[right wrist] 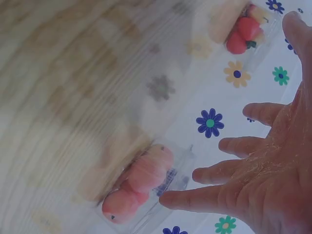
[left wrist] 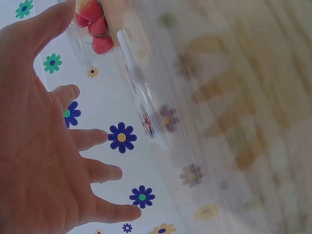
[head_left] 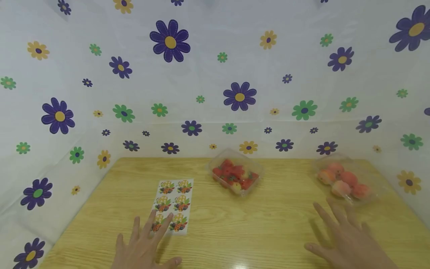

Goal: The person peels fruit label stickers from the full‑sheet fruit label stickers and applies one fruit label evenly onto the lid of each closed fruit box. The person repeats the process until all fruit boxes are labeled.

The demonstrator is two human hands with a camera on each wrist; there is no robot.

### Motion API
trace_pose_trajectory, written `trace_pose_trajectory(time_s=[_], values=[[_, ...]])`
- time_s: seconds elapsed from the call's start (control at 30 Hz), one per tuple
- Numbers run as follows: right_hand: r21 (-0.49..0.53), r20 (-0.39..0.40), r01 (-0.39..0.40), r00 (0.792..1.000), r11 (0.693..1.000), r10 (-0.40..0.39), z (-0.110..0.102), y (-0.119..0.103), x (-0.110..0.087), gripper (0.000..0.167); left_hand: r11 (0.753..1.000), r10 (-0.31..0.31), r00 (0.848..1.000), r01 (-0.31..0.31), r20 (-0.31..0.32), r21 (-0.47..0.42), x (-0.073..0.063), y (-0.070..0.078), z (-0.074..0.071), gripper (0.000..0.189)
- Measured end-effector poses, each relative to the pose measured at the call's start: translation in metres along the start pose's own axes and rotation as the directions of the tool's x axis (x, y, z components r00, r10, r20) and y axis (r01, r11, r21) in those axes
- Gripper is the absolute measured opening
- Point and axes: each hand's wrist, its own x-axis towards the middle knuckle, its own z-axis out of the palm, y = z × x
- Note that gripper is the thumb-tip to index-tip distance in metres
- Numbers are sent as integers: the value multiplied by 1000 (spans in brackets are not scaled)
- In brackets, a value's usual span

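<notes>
My left hand (head_left: 142,244) hovers at the table's near left with fingers spread, its fingertips overlapping the lower end of a sticker sheet (head_left: 173,205) in the head view. Printed fruit pictures cover that sheet. On the near right, my right hand (head_left: 347,239) is also spread and holds nothing. Beyond it stands a clear plastic box (head_left: 369,175) with several peach-like fruits (head_left: 340,188). Farther back at the middle, a second clear box (head_left: 243,192) contains several strawberries (head_left: 231,172). Both wrist views show the palms (left wrist: 44,156) bare, with the fingers apart.
The glossy wood-grain table (head_left: 235,231) reflects its surroundings. A white sheet (head_left: 201,71) with printed flowers rises behind the table and along both sides.
</notes>
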Motion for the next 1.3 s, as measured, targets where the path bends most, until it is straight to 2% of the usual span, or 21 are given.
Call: trace_pose_trajectory(time_s=[0.27,0.57,0.7,0.9,1.17,1.3], values=[[5,-71,67,995,998,-66,-6,-15,14,102,1000,7,1000,-6,-30,9,1,-1,0,104],[21,-67,101,993,995,-99,-9,-28,28,101,1000,6,1000,-6,-28,20,3,-3,-1,105],[3,-56,114,992,993,-114,-9,-34,34,101,1000,14,999,-13,-51,23,3,-4,0,104],[29,-45,127,991,991,-126,-8,-39,40,100,999,36,995,-35,-98,16,4,-5,2,102],[58,-38,137,990,989,-135,-9,-48,54,96,999,42,995,-42,-87,6,6,-5,3,101],[65,-33,149,989,987,-147,-10,-54,65,94,999,36,998,-38,-53,-27,6,-4,2,101]])
